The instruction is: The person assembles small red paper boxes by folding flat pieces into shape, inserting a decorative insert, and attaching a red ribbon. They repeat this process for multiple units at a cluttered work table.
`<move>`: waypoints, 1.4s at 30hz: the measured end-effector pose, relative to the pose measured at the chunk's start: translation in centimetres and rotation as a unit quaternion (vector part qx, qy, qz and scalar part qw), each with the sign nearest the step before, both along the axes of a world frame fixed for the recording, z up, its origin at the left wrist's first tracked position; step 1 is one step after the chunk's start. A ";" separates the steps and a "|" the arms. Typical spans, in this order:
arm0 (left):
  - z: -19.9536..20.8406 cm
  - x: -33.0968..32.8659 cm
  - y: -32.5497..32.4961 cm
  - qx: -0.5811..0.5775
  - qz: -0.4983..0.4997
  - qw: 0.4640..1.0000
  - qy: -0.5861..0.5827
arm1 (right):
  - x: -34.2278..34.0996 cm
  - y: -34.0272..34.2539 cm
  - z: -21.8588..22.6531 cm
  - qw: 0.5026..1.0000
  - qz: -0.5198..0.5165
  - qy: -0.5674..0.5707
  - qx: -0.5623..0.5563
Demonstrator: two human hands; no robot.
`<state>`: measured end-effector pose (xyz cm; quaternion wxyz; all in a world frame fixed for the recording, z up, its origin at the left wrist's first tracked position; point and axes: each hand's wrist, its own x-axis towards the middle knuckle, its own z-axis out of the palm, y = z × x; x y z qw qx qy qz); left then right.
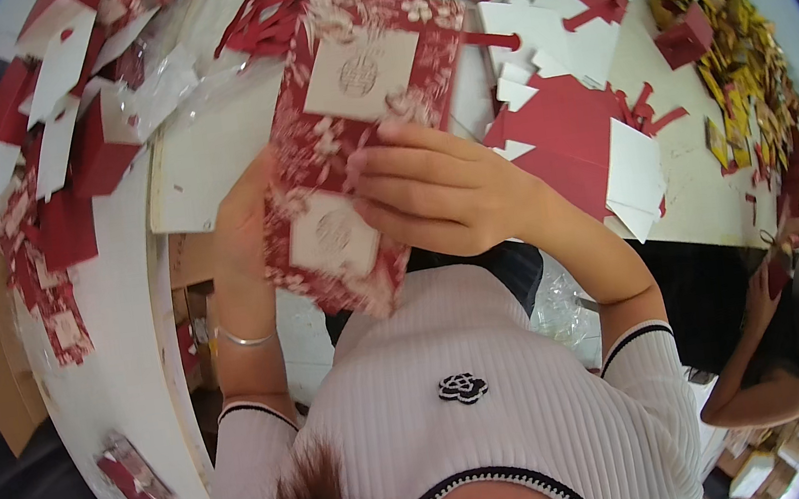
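Note:
A red cardboard piece (307, 161) with a pale floral print and two cream label panels is held up in front of my chest, tilted. My left hand (247, 214) grips it by its left edge, its fingers mostly hidden behind the card. My right hand (447, 188) reaches over from the right. Its bent fingertips press together at the middle of the card, between the two panels. Whether a thin strip is also pinched there, I cannot tell. A silver bangle (245, 339) circles my left wrist.
Red ribbon strips (278, 13) lie piled at the far side. Red and white box blanks (562, 142) spread to the right, near a heap of yellow packets (732, 54). Red boxes (103, 147) stack at the left. Another person's arm (750, 345) shows at the lower right.

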<state>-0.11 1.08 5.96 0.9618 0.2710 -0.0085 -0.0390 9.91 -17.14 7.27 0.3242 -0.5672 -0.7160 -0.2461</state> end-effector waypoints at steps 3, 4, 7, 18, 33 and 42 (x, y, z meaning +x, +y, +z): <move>0.3 -0.2 -0.7 0.285 0.077 0.947 0.126 | -0.3 -0.6 -0.9 0.992 -0.097 0.049 -0.066; 0.2 -0.3 -1.3 0.267 0.092 0.954 0.104 | -0.4 -0.5 -1.0 0.990 -0.109 0.075 -0.059; -0.8 -0.2 -2.9 0.267 0.127 0.953 0.061 | -0.7 -0.2 -1.2 0.978 -0.169 0.116 -0.032; -4.3 4.3 -4.4 0.277 0.150 0.936 0.159 | 6.2 -5.2 -0.1 0.888 -0.321 0.318 0.085; -1.9 2.1 0.2 0.686 0.174 0.699 0.107 | 18.8 -12.6 -3.6 0.843 -0.494 0.148 0.154; 2.9 4.6 -6.8 0.458 0.107 0.881 -0.054 | 4.0 -2.6 3.6 0.628 0.027 0.735 0.255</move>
